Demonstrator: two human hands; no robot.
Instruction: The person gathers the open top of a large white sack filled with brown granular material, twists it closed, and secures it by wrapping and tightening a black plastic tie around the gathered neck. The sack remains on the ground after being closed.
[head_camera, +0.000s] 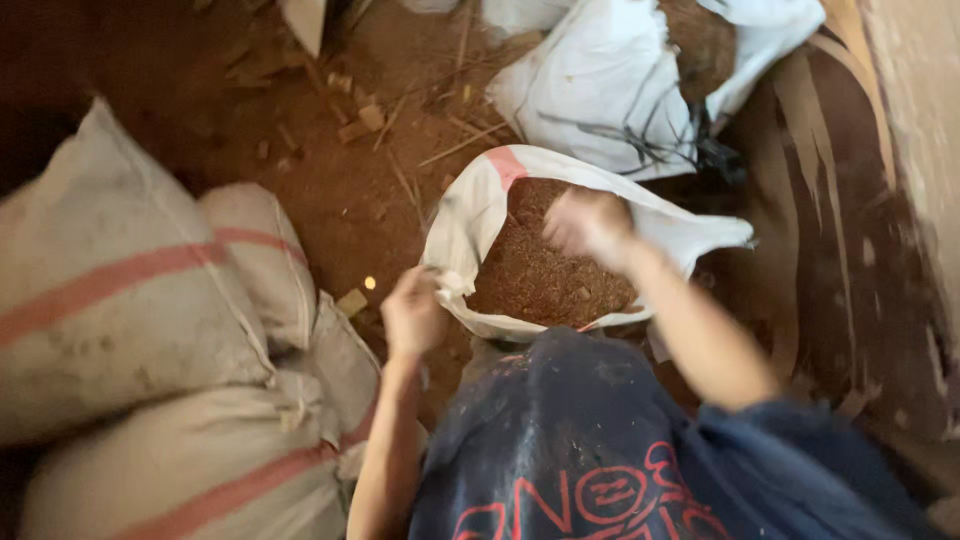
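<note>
Left hand (412, 315) grip pinches the rim of the open white sack (470, 215); right hand (590, 225), blurred, grip state indeterminate, sits over the brown grain (530, 275) inside

My open sack (470, 215) was white with a pink stripe, its fill (530, 270) reddish-brown; the stacked sacks (120, 300) were beige, red-striped.

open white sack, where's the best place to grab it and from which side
Grip the open white sack by its rolled-down rim, from the near-left side where the left hand already pinches it. The folded cloth there gives fingers an edge; the middle is loose brown fill.
</note>
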